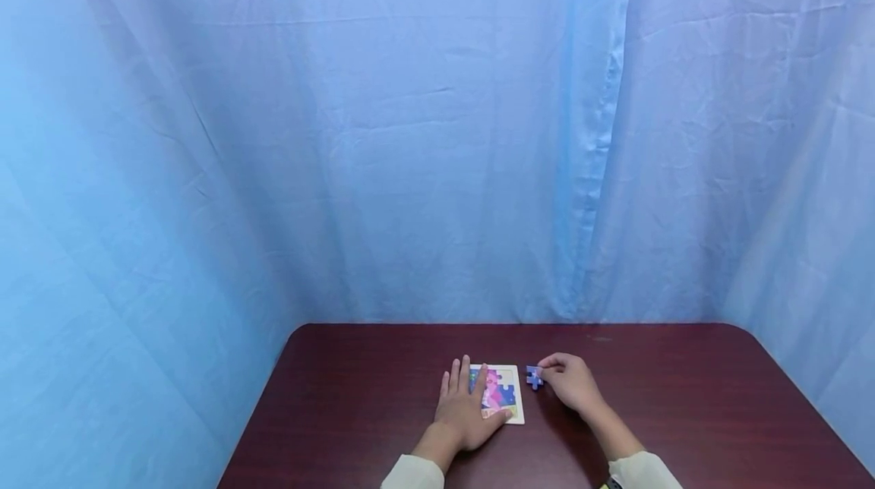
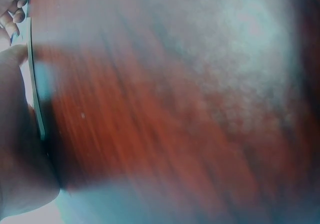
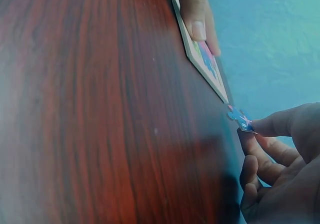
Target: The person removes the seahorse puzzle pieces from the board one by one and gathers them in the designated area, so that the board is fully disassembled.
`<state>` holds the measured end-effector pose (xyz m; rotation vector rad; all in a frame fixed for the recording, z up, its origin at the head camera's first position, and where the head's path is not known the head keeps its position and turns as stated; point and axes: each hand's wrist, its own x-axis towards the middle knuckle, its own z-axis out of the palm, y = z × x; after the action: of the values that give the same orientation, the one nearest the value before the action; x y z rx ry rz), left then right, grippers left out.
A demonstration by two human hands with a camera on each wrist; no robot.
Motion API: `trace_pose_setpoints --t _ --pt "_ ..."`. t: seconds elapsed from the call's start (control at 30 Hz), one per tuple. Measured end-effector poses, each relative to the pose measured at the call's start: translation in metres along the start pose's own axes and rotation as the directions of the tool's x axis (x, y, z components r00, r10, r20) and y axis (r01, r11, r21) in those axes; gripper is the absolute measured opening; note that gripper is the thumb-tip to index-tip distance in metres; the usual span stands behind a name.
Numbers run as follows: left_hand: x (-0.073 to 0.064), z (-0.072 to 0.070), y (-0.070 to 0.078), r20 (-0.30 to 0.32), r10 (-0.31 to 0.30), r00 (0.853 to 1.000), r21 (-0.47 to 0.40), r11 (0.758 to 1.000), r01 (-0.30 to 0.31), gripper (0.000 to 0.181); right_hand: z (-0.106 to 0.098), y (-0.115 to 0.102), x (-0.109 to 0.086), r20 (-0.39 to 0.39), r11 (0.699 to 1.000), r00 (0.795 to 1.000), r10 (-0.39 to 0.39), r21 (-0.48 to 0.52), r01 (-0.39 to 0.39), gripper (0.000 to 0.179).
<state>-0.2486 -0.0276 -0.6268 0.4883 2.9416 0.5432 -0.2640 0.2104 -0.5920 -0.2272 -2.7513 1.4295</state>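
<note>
A small jigsaw puzzle in a pale frame (image 1: 518, 405) lies on the table, its picture pink, blue and yellow. My left hand (image 1: 466, 413) rests on its left side with straight, spread fingers, the thumb on the near edge; this hand hides part of the picture. A gap shows at the puzzle's upper right. Just right of the frame, my right hand (image 1: 573, 383) pinches a blue puzzle piece (image 1: 534, 377) between thumb and fingers. In the right wrist view, the puzzle piece (image 3: 239, 118) sticks out from the fingertips near the frame's corner, its face blue with pink.
The dark red-brown wooden table (image 1: 342, 405) has rounded far corners. Pale blue curtains (image 1: 437, 170) hang behind it and along both sides. A dark and yellow band (image 1: 611, 483) shows at the right sleeve.
</note>
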Motion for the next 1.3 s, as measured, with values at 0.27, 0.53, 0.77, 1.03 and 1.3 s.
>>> trace_pose_setpoints --t 0.27,0.53,0.77,1.03,1.3 --pt "0.000 0.002 0.002 0.002 -0.002 1.000 0.007 1.000 0.002 0.100 -0.013 0.012 -0.002 0.014 0.999 0.999 0.035 0.001 -0.035 0.015" --pt "-0.001 0.003 0.002 -0.003 -0.003 1.000 -0.005 1.000 0.003 0.100 -0.030 0.021 -0.001 0.021 0.999 0.999 0.038 -0.030 -0.038 0.017" --pt "-0.001 0.002 0.002 -0.013 0.001 1.000 -0.008 1.000 -0.001 0.100 -0.047 0.027 -0.002 0.035 0.998 0.998 0.047 -0.030 -0.046 0.022" --pt "0.000 0.003 -0.001 -0.021 0.004 1.000 0.002 1.000 -0.004 0.101 -0.058 0.032 0.002 0.040 0.997 0.997 0.061 -0.057 -0.058 0.023" --pt "-0.004 -0.004 0.003 -0.003 0.003 1.000 -0.023 1.000 -0.003 0.099 -0.061 0.037 0.005 0.022 0.992 0.999 0.036 -0.119 -0.033 0.021"
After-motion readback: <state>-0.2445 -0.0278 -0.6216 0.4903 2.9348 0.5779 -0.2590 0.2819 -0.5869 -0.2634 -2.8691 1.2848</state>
